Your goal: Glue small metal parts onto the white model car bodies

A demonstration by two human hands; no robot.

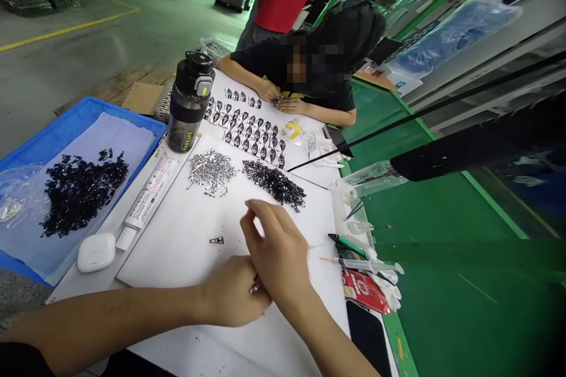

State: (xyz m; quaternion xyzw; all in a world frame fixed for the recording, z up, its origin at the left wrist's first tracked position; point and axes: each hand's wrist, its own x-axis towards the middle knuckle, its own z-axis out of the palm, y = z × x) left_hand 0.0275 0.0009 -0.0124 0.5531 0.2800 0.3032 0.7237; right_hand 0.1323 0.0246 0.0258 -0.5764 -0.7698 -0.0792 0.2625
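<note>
My left hand [232,291] is closed in a fist low over the white work board [177,265]. A small shiny dark piece [255,287] pokes out of it; its kind is unclear. Against it rests my right hand [280,247], fingers curled, thumb and forefinger tips meeting in a loop; anything between them is too small to make out. One little black-framed part [216,240] lies alone to the left of my right hand. Beyond my hands are a heap of small silver metal pieces [212,171] and a heap of black-framed parts [275,184].
At left, a blue tray [145,121] bears more black parts, beside a white tube [150,194], a white earbud case [96,252] and a bottle [188,106]. To the right lie a syringe [367,264] and a phone [367,336]. A co-worker [309,65] leans over rows of parts.
</note>
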